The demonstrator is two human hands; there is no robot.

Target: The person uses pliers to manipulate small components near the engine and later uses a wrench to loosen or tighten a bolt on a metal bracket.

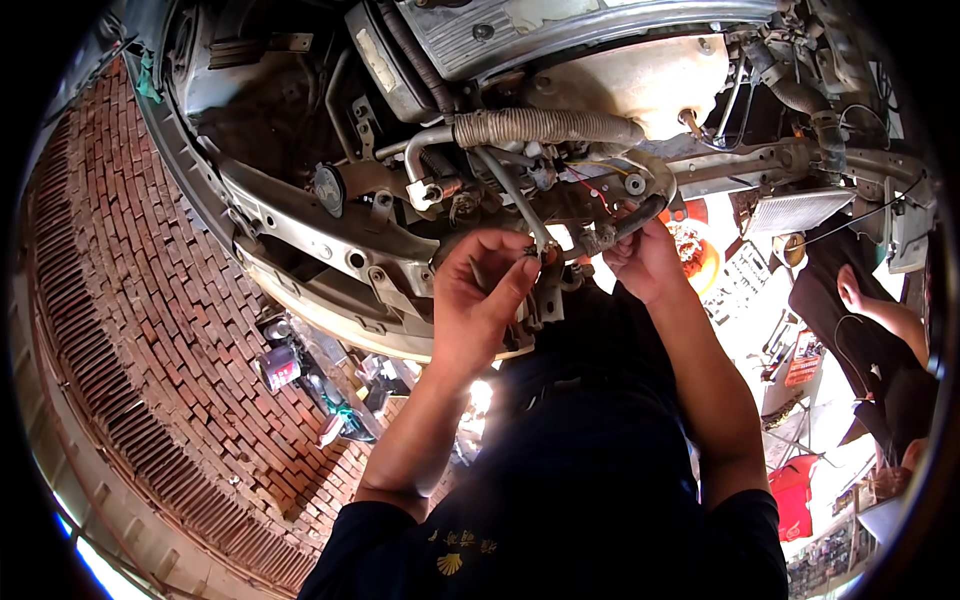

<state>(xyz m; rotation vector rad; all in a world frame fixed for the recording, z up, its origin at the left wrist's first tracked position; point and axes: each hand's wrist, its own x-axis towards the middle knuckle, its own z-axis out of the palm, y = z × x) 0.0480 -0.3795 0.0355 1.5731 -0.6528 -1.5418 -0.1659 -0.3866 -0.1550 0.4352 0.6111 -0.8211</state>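
My left hand pinches a small dark fitting at the lower end of a slim metal pipe in an open car engine bay; exactly what lies between thumb and forefinger is partly hidden. To the right, my right hand has its fingers curled at a dark curved hose, just beside a clamped joint. A few thin coloured wires hang above it. A corrugated hose crosses higher up, and the metal front crossmember runs off to the left.
Tools and a socket case, an orange round container and a red bag lie at the right. A co-worker's arm and dark clothing are at the far right. Cans and clutter sit on the brick ground at the left.
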